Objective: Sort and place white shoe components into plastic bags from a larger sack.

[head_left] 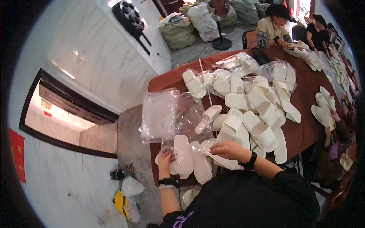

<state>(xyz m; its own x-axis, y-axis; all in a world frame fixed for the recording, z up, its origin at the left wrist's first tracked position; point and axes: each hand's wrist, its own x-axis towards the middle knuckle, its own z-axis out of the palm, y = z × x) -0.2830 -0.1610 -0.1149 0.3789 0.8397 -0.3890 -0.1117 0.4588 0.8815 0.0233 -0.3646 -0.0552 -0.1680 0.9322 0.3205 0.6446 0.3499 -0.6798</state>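
Observation:
Over the near edge of the table, my left hand [165, 162] pinches one side of a clear plastic bag [192, 149]. The bag's other side is bunched in the closed fingers of my right hand [228, 150]. Under the film lie white slippers with textured soles [183, 155], and another slipper sole [202, 167] beside them. Just beyond my left hand rests a stack of flat clear plastic bags [159, 114]. A heap of loose white slippers [262, 133] spreads past my right hand. How far the bag covers the slippers under it, I cannot tell.
The brown-covered table [304, 85] also bears bagged slippers [235, 62] at its far side. Co-workers sit along the far and right edges, one in a beige top [272, 32]. Large sacks [203, 21] and a fan base [221, 43] stand behind. A tiled wall [91, 45] rises at left.

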